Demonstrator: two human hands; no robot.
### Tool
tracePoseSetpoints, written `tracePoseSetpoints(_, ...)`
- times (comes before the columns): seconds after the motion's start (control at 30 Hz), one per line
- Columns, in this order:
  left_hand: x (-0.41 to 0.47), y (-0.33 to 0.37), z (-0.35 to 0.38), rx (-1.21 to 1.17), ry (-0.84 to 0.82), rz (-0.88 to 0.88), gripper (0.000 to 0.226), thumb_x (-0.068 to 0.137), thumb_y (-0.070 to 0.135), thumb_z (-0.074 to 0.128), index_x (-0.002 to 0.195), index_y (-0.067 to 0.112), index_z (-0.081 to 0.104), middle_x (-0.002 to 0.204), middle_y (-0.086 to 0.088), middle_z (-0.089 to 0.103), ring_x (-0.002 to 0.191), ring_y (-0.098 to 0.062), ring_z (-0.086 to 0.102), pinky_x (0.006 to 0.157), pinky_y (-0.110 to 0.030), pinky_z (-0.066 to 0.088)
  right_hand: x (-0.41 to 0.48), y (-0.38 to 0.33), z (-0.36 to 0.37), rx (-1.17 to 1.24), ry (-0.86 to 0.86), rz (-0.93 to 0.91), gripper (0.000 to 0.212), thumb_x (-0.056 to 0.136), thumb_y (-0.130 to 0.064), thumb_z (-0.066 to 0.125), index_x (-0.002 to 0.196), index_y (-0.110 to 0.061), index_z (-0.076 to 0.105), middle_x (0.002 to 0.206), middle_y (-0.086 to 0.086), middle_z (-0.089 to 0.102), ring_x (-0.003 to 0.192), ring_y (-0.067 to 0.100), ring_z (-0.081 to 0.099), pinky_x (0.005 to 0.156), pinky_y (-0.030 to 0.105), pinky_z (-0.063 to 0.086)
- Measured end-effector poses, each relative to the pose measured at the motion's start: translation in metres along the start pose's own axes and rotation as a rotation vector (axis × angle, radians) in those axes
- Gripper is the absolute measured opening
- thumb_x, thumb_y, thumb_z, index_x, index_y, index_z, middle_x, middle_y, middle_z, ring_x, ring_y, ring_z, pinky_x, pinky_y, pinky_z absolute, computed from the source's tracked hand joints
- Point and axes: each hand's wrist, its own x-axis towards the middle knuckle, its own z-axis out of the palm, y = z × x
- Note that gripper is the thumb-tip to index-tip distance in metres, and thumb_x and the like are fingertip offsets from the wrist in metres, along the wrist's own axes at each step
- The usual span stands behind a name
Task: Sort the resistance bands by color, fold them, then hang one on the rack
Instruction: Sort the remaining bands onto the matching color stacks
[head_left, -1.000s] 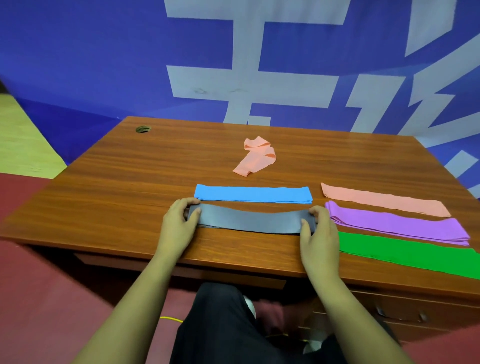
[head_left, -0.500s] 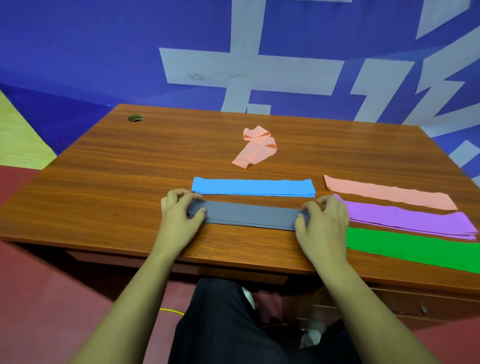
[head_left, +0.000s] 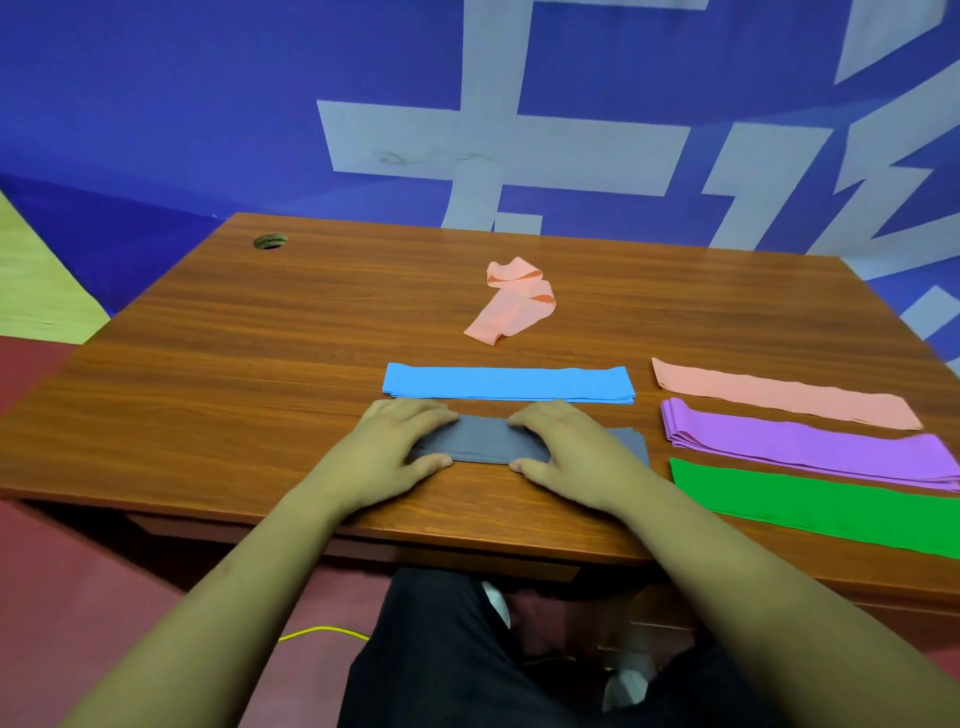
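Both my hands moved inward along the grey band, and now left hand and right hand press flat, open-palmed, on it on the table.

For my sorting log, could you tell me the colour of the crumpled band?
Peach-pink crumpled band, clearest in the head view.

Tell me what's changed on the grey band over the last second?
Both hands slid inward from the ends of the grey band: left hand and right hand now press flat near its middle, and it looks shorter, folded over. The blue band, peach, purple and green bands and the crumpled peach band stayed put.
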Motion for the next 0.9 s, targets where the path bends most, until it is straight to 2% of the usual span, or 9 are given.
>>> tracePoseSetpoints(0.17,0.002,-0.005,0.001,0.040,0.002,0.063,0.049,0.087,0.060,0.048,0.129,0.037,0.058,0.130,0.016,0.053,0.124,-0.007,0.043,0.105,-0.023,0.020,-0.004,0.007,0.008,0.048,0.041,-0.025,0.041,0.089,-0.044,0.062,0.127,-0.028,0.054,0.134,-0.009,0.053,0.124,0.008,0.045,0.107,0.033,0.041)
tracePoseSetpoints(0.27,0.005,-0.005,-0.005,0.063,0.016,0.104,0.051,0.084,0.064,0.050,0.128,0.039,0.058,0.132,0.017,0.050,0.127,-0.005,0.041,0.108,-0.028,0.025,0.001,0.008,0.004,0.095,0.051,-0.030,0.043,0.088,-0.046,0.064,0.125,-0.026,0.057,0.133,-0.008,0.054,0.124,0.008,0.046,0.108,0.029,0.037)
tracePoseSetpoints(0.4,0.039,-0.007,-0.025,-0.060,0.125,0.108,0.042,0.086,0.054,0.055,0.116,0.027,0.065,0.117,0.010,0.058,0.112,-0.012,0.050,0.098,-0.033,0.037,0.029,0.018,-0.021,0.155,0.203,0.038,0.032,0.091,-0.037,0.063,0.116,-0.017,0.062,0.118,-0.005,0.060,0.114,0.010,0.051,0.094,0.019,0.036)
tracePoseSetpoints(0.47,0.070,-0.015,-0.031,-0.085,0.180,0.041,0.037,0.086,0.046,0.055,0.111,0.021,0.066,0.110,0.005,0.061,0.104,-0.018,0.053,0.094,-0.038,0.043,0.055,0.030,-0.033,0.103,0.229,0.074,0.030,0.092,-0.030,0.062,0.117,-0.013,0.063,0.118,0.001,0.062,0.113,0.016,0.054,0.092,0.022,0.037)
tracePoseSetpoints(0.57,0.119,-0.028,-0.029,-0.092,0.208,-0.152,0.027,0.087,0.034,0.063,0.107,0.016,0.066,0.105,-0.001,0.060,0.102,-0.022,0.055,0.092,-0.039,0.045,0.095,0.046,-0.044,0.021,0.194,0.165,0.033,0.092,-0.029,0.060,0.121,-0.013,0.062,0.121,0.006,0.060,0.109,0.019,0.056,0.091,0.029,0.043)
tracePoseSetpoints(0.63,0.146,-0.032,-0.024,-0.101,0.170,-0.267,0.023,0.088,0.031,0.065,0.107,0.016,0.066,0.106,-0.001,0.059,0.101,-0.019,0.055,0.088,-0.034,0.046,0.118,0.053,-0.044,-0.012,0.157,0.208,0.038,0.091,-0.029,0.060,0.126,-0.014,0.059,0.126,0.007,0.058,0.112,0.021,0.056,0.094,0.033,0.046)
tracePoseSetpoints(0.77,0.184,-0.036,-0.007,-0.148,0.068,-0.441,0.030,0.087,0.038,0.067,0.107,0.016,0.067,0.106,-0.003,0.062,0.095,-0.019,0.056,0.078,-0.030,0.045,0.148,0.058,-0.032,-0.028,0.100,0.197,0.046,0.091,-0.025,0.058,0.135,-0.020,0.051,0.133,0.007,0.054,0.119,0.025,0.054,0.098,0.039,0.048)
tracePoseSetpoints(0.83,0.194,-0.039,0.003,-0.166,0.004,-0.481,0.032,0.084,0.040,0.069,0.105,0.016,0.067,0.105,-0.003,0.063,0.096,-0.021,0.058,0.079,-0.033,0.048,0.156,0.063,-0.023,-0.047,0.075,0.199,0.047,0.092,-0.026,0.056,0.139,-0.023,0.049,0.133,0.006,0.054,0.121,0.024,0.052,0.099,0.039,0.048)
tracePoseSetpoints(0.9,0.198,-0.040,0.012,-0.169,-0.024,-0.488,0.029,0.082,0.037,0.072,0.104,0.018,0.066,0.106,-0.003,0.063,0.098,-0.022,0.058,0.085,-0.037,0.050,0.162,0.067,-0.015,-0.101,0.091,0.195,0.039,0.095,-0.029,0.055,0.133,-0.024,0.057,0.126,0.004,0.055,0.120,0.022,0.050,0.099,0.036,0.046)
